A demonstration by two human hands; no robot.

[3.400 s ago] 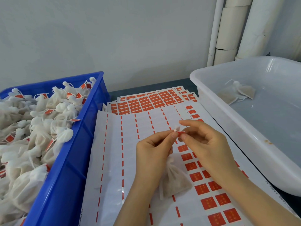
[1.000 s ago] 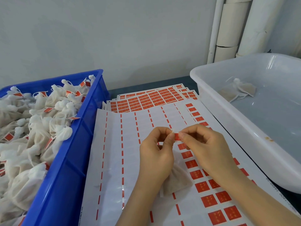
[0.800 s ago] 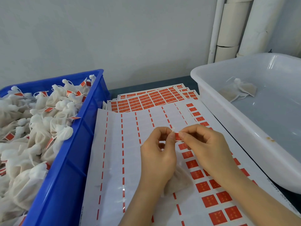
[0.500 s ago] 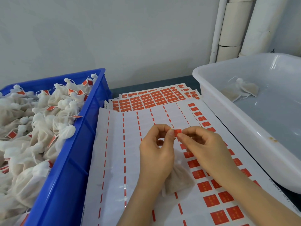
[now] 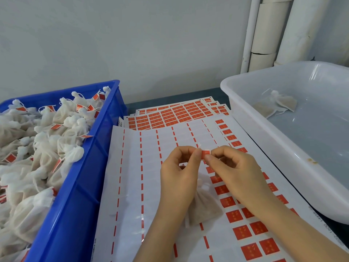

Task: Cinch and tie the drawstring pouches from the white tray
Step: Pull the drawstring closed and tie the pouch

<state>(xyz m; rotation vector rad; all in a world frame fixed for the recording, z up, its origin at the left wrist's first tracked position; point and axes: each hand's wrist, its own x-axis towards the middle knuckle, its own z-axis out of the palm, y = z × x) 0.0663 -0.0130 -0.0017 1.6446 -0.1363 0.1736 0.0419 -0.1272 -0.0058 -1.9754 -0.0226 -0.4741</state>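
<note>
So, hands: left hand and right hand both pinch red sticker, probably round the drawstring.
pouch: just below, neck toward them, nearer left.

The left hand and right hand are bare, forearms uncovered to the frame's edge.

The pouch has its neck and left side hidden behind the left hand, and its string cannot be followed. The red label shows only as a sliver between the pinching fingertips of both hands; the right hand covers its right end. The blue crate runs off the left and near edges, and the white tray off the right. The print on the sticker sheet is too small to read.
</note>
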